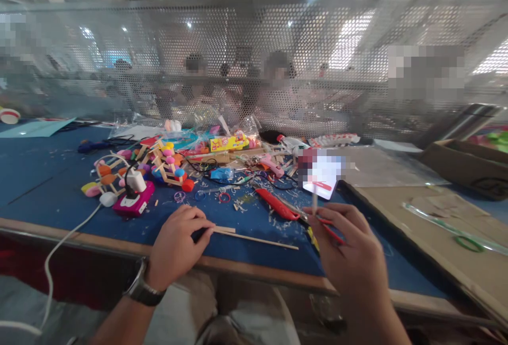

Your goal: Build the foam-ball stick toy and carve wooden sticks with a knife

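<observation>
My left hand (180,247), with a dark watch on its wrist, is closed in a pinch on the end of a thin wooden stick (262,240). The stick points right across the blue tabletop (254,263), beside a shorter flat wood strip (226,229). Farther right, my right hand (349,244) pinches a short pale stick (315,200) that stands up from the fingertips. Red tool handles (334,233) show at those fingers; whether they are held too is unclear. Just left of this hand lies a red-handled cutter (277,205).
A lit phone (323,178) lies beyond my right hand. Left are a pink power adapter (134,199) with a white plug and a colourful stick-and-ball model (170,162). Wood shavings and packets litter the middle. Cardboard (436,234) lies right; a perforated screen (238,33) stands behind.
</observation>
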{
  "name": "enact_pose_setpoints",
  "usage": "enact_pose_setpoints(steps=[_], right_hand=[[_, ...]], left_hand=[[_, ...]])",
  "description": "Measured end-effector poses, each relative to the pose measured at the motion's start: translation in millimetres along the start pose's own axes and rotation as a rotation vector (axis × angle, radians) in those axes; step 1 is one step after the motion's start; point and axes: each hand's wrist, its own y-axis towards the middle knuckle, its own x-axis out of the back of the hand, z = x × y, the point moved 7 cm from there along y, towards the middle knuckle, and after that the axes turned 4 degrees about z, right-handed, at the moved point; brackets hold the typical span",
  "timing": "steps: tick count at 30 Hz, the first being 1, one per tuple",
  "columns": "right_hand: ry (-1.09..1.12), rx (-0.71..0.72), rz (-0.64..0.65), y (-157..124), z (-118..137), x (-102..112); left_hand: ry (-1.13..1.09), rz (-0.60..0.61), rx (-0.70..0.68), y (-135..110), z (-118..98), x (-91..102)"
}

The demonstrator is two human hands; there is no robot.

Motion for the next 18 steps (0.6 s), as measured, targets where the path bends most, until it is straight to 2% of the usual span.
enact_pose_setpoints(steps=[4,7,10,14,18], right_hand=[[-0.027,0.003,-0.142,0,-5,32],[-0.108,-0.042,-0.187,-2,-19,43],[-0.172,-0.055,-0.128,-1,-43,39],[-0.255,-0.106,-0.001,-1,-74,24],[-0.294,-0.084,0.042,-3,-81,14]], left_hand=[[0.013,0.017,-0.001,0,-1,-1.0],[0.018,0.023,0.000,0,-1,-1.4],[0.015,0.025,0.000,-1,-1,-1.5],[0.006,0.016,-0.011,0,-1,-0.2],[0.007,0.007,-0.019,0,-2,1.0]])
